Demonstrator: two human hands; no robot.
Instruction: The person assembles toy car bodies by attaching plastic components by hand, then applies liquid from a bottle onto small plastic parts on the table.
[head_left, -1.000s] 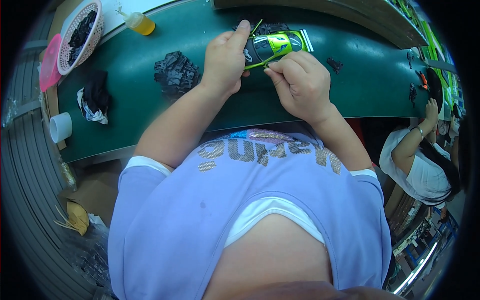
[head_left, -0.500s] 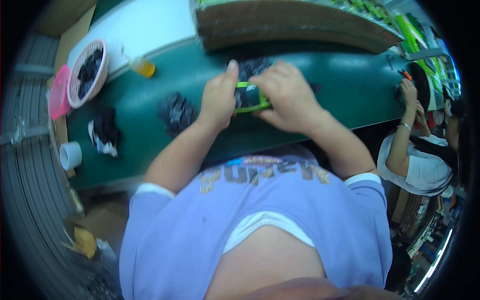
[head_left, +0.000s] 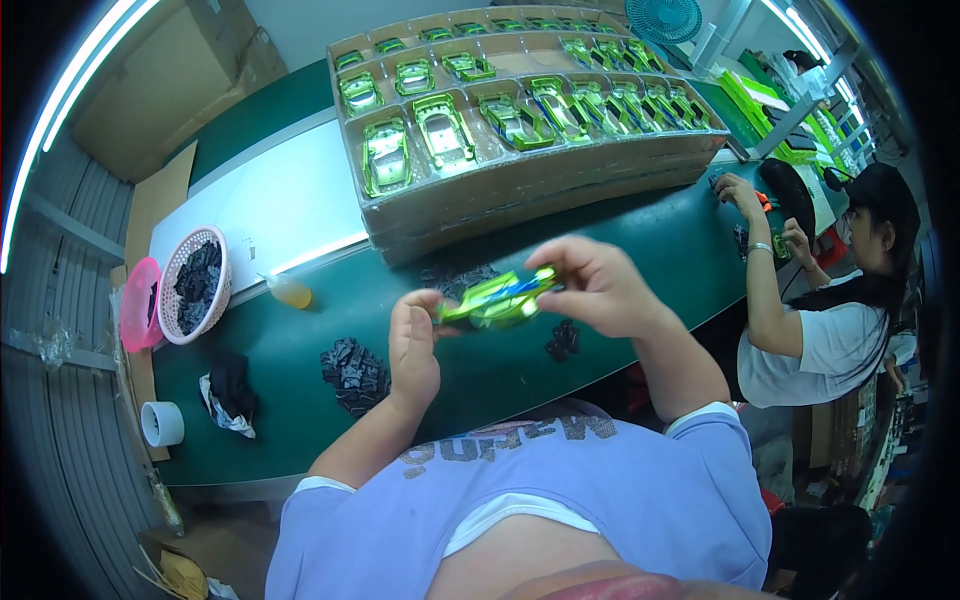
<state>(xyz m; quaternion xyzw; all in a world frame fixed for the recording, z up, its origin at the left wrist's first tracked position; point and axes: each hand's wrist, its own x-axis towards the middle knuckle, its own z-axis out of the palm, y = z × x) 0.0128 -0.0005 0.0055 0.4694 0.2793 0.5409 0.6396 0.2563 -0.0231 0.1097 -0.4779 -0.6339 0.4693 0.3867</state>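
Green, flat-topped bench (head_left: 290, 400) below, and over it a glossy lime-green plastic toy-car shell (head_left: 497, 302): left hand (head_left: 413, 350) at 1 end, right hand (head_left: 600, 290) pinching the other, fingers narrowed on it. Looks light, stiff, probably slick; edges seem the best hold.

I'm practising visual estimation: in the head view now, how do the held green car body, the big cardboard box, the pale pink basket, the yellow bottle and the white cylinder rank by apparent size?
1. Cardboard box
2. Pale pink basket
3. Green car body, slightly blurred
4. Yellow bottle and white cylinder: too alike to rank
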